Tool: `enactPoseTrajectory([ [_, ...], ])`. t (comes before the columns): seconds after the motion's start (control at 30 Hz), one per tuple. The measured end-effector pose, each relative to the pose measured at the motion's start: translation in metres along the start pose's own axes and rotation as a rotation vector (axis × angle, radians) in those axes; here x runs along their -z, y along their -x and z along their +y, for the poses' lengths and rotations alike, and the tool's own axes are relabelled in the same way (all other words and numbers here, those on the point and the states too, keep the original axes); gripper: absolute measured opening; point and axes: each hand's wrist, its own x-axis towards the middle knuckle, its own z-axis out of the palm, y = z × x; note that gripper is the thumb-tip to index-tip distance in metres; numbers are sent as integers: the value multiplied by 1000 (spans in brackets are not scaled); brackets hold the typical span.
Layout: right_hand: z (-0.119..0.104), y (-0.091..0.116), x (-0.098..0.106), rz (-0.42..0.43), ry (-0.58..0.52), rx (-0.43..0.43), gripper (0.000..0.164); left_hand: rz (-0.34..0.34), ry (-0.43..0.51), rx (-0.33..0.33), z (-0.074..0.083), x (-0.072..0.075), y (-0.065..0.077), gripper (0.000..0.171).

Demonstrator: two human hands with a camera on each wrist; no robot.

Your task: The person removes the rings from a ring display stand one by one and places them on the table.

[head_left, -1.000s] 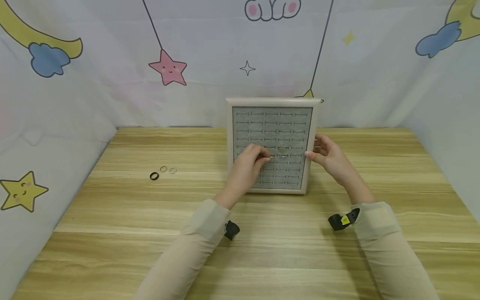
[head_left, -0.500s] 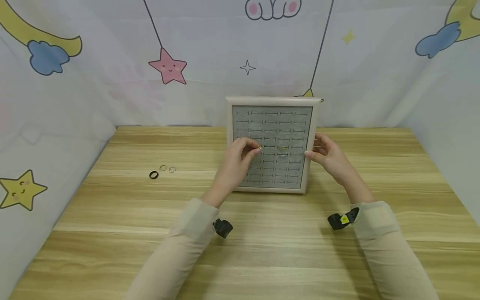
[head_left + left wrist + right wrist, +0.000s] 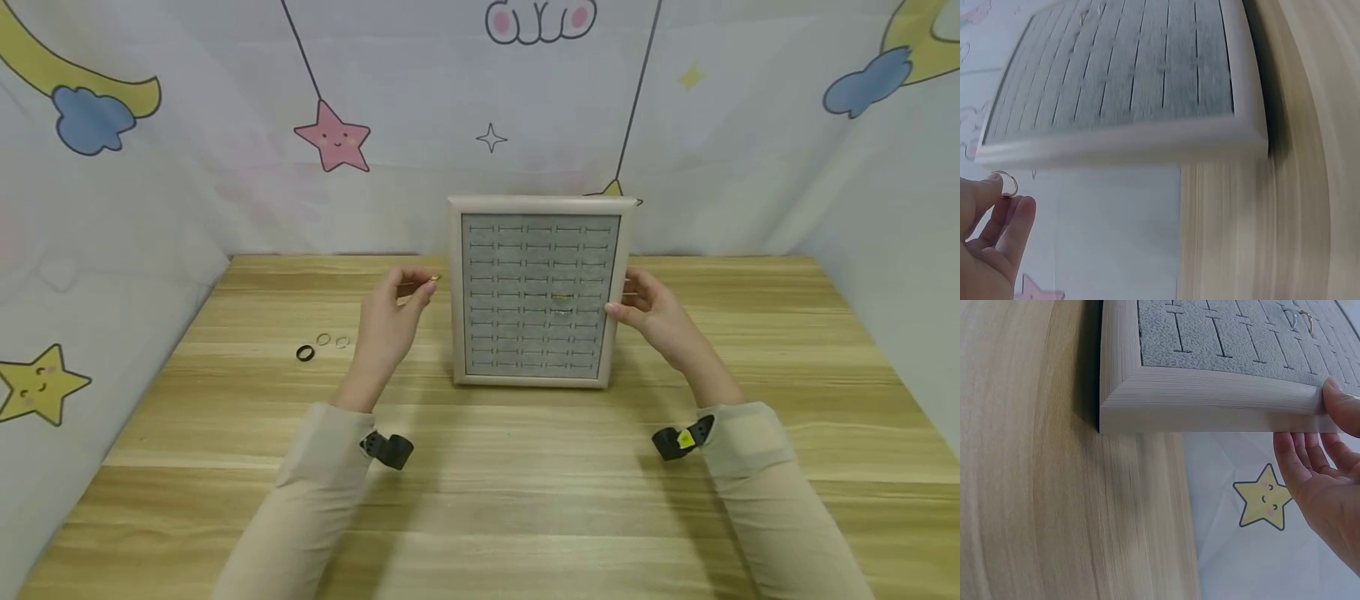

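Observation:
A white-framed ring display board (image 3: 540, 342) with rows of slits in grey padding stands upright on the table. My left hand (image 3: 388, 321) pinches a gold ring (image 3: 1012, 183) between thumb and fingertips, just left of the frame and apart from it. At the right edge of the board my right hand (image 3: 660, 321) grips the frame, thumb on the front and fingers behind. Two rings sit in the slits, a gold ring (image 3: 1307, 322) and a silver ring (image 3: 1291, 319) side by side.
On the wooden table (image 3: 525, 500) at the left lie a black ring (image 3: 305, 353) and two thin rings, one of them a silvery ring (image 3: 342, 342). A printed curtain (image 3: 420, 100) hangs behind the table and along both sides.
My left hand has drawn back from the front of the board, moving left past its edge with the gold ring pinched. My right hand has kept its grip on the frame.

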Motion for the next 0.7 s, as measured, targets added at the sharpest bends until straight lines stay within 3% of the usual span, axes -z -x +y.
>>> enactPoseTrajectory([
  [0.47,-1,1,0,2,-3,-8,60,246,-130,76,-42,67,8,32],
  [0.7,-2,1,-1,6,-2,-2,58,369,-191,188,-64,96,14,35],
])
